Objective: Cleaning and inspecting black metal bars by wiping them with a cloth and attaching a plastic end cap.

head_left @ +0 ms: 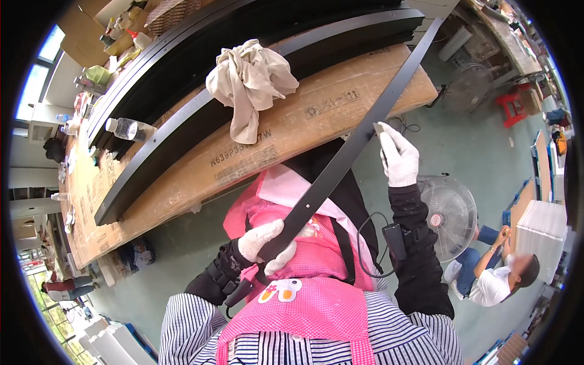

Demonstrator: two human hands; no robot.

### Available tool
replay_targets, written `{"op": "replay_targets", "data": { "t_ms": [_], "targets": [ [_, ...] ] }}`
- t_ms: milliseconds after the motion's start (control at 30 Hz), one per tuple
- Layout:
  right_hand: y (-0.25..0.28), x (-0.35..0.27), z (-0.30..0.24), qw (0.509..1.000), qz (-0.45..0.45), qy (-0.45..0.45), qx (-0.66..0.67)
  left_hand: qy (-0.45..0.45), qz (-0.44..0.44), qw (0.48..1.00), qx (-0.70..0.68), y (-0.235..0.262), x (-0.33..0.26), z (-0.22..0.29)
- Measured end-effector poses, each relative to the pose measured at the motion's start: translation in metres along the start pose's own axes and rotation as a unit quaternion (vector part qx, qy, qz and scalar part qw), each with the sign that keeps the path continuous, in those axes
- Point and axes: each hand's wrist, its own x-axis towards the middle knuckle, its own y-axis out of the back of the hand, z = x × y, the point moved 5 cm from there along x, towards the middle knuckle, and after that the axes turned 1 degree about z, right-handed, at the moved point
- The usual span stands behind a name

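Note:
A long flat black strip (340, 167) slants from my body up over the table's right end. Its near end lies in my left hand (261, 242), white-gloved, with the fingers wrapped round it. My right hand (399, 159), also white-gloved, is beside the strip's right edge, its fingers pinching a small thin greyish piece (378, 128) against that edge; its exact kind is too small to tell. A crumpled beige cloth (250, 82) lies over another black strip (152, 146) on the cardboard-covered table (340, 103).
More black strips (201, 42) are stacked farther back on the table. A clear plastic bottle (129, 129) lies among them. A standing fan (449, 218) is close to my right forearm. A seated person (496, 283) works at the far right, near a red stool (511, 109).

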Motion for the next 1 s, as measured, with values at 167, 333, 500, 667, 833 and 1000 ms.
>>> {"op": "replay_targets", "data": {
  "t_ms": [167, 333, 500, 667, 833, 1000],
  "targets": [
    [-0.026, -0.003, -0.024, 0.958, -0.035, 0.202, -0.201, -0.023, 0.003, 0.996, 0.087, -0.01, 0.004, 0.005],
    [-0.056, -0.061, -0.049, 0.914, -0.069, 0.281, -0.285, 0.019, 0.115, 0.966, 0.23, -0.015, 0.005, 0.017],
    [-0.1, -0.169, -0.065, 0.815, -0.229, 0.419, -0.328, 0.011, 0.141, 0.968, 0.209, -0.008, 0.016, 0.018],
    [-0.092, -0.132, -0.068, 0.797, -0.152, 0.413, -0.414, -0.037, 0.065, 0.982, 0.173, -0.011, 0.026, 0.024],
    [-0.081, -0.127, -0.055, 0.865, -0.163, 0.351, -0.32, -0.027, 0.068, 0.985, 0.157, -0.009, 0.028, 0.026],
    [-0.098, -0.164, -0.058, 0.793, -0.272, 0.44, -0.321, -0.009, 0.101, 0.984, 0.148, 0.001, 0.025, 0.025]
  ]
}}
